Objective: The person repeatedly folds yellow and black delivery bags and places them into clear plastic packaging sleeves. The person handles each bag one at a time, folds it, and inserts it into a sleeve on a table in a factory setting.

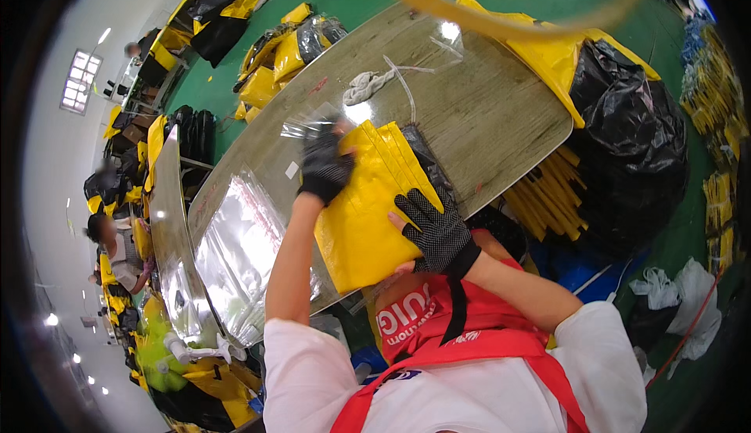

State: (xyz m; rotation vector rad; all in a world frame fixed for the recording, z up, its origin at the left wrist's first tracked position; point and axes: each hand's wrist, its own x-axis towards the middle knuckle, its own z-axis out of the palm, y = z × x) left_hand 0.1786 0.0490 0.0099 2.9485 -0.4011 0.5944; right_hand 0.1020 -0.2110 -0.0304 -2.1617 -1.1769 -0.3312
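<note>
A folded yellow plastic piece (pixel 364 226) lies across the near edge of the table, with a black part (pixel 426 155) showing along its right side. My right hand (pixel 434 233), in a black dotted glove with some bare fingertips, rests on its lower right with the fingers spread. At its upper left edge is my left hand (pixel 327 163), in a similar black glove. Its fingers are blurred and partly hidden, so their grip is unclear. Crinkled clear plastic film (pixel 311 124) shows beside those fingers.
Clear plastic bags (pixel 242 249) lie left on the table (pixel 501 104). A whitish cloth bundle (pixel 368 86) and strips lie farther back. Yellow and black sheets (pixel 626 97) hang over the right end. A blurred yellow band crosses the top. People sit at tables far left.
</note>
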